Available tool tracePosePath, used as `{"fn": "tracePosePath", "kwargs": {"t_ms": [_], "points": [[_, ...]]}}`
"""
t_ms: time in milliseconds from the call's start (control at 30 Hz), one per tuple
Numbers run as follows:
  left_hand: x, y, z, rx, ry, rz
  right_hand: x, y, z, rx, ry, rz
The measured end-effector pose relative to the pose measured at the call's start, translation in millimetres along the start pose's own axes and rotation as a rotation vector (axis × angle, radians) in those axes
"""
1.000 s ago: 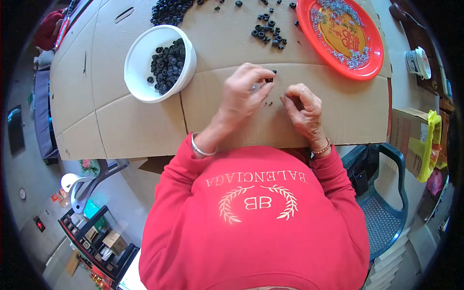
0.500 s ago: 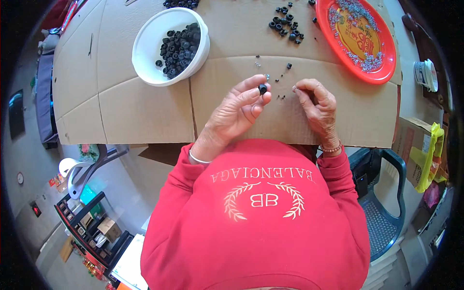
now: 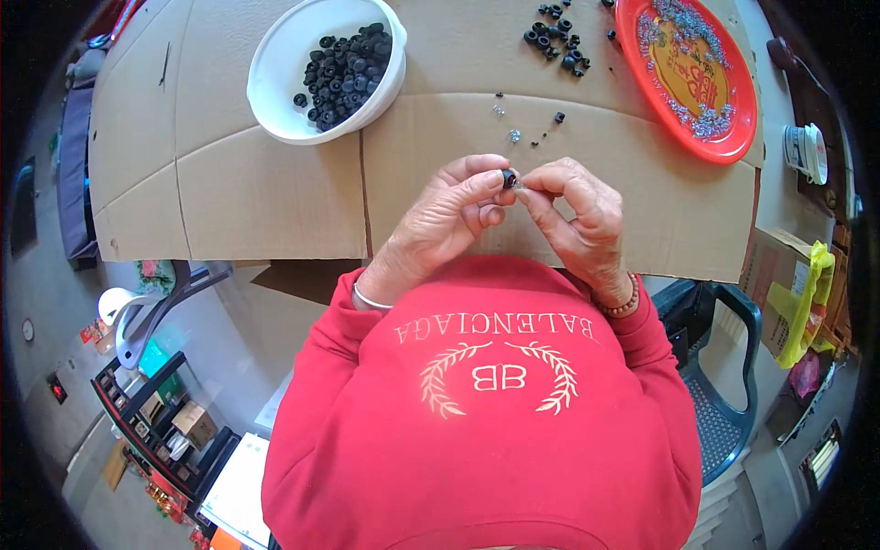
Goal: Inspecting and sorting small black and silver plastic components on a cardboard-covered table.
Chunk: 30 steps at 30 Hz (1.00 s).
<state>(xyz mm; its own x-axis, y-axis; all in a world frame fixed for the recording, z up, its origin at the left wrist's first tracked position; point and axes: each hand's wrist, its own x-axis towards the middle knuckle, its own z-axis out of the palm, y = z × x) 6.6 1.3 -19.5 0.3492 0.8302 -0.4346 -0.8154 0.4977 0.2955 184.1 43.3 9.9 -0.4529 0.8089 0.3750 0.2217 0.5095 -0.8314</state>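
My left hand (image 3: 449,213) pinches a small black ring-like part (image 3: 509,179) between thumb and fingers, its opening turned toward the right. My right hand (image 3: 584,218) meets it there, with thumb and forefinger closed on a tiny shiny clear piece (image 3: 519,185) at the mouth of the black part. Whether that piece is inside the opening or only touching it, I cannot tell. Just beyond the fingers lie a small clear cluster (image 3: 514,136), a few tiny black bits and a little black cube-like piece (image 3: 559,117) on the cardboard (image 3: 275,202).
A white bowl (image 3: 266,87) holding many black parts (image 3: 353,78) stands at the far left. Several loose black parts (image 3: 559,41) lie farther back. At the right is a red plate (image 3: 731,148) with small silvery pieces. A dark green chair (image 3: 729,426) stands beyond the table's near edge.
My right hand has moved left, bringing its tiny clear piece to the black part. My left hand still holds that part, now turned somewhat. The whole view has shifted slightly.
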Motion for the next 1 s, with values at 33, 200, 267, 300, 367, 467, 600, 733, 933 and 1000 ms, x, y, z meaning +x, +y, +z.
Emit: {"fn": "tracePosePath", "kwargs": {"t_ms": [33,200,267,300,367,467,600,733,933,1000], "points": [[0,0,-1,0.039,0.005,0.008,0,0,0,0.020,-0.007,0.023],[0,1,-1,0.115,-0.002,0.005,-1,-3,-3,0.053,-0.042,0.097],[-2,0,-2,0.131,-0.026,0.005,-4,-1,-3,0.090,-0.090,0.142],[-2,0,-3,0.190,-0.036,0.010,-3,-1,-6,0.078,-0.085,0.140],[-5,4,-2,0.278,-0.021,-0.019,-2,0,-13,0.264,-0.237,0.358],[-10,8,-4,0.378,-0.045,-0.095,1,-4,-16,0.511,-0.335,0.585],[-5,5,-13,0.328,-0.110,-0.150,5,2,-11,0.536,-0.457,0.650],[1,2,-16,0.097,-0.138,-0.090,6,5,-6,0.570,-0.258,0.638],[9,1,-22,-0.019,-0.155,-0.054,12,53,-14,-0.523,0.115,0.217],[11,0,-23,-0.022,-0.170,-0.043,19,58,-8,-0.651,0.101,0.148]]}}
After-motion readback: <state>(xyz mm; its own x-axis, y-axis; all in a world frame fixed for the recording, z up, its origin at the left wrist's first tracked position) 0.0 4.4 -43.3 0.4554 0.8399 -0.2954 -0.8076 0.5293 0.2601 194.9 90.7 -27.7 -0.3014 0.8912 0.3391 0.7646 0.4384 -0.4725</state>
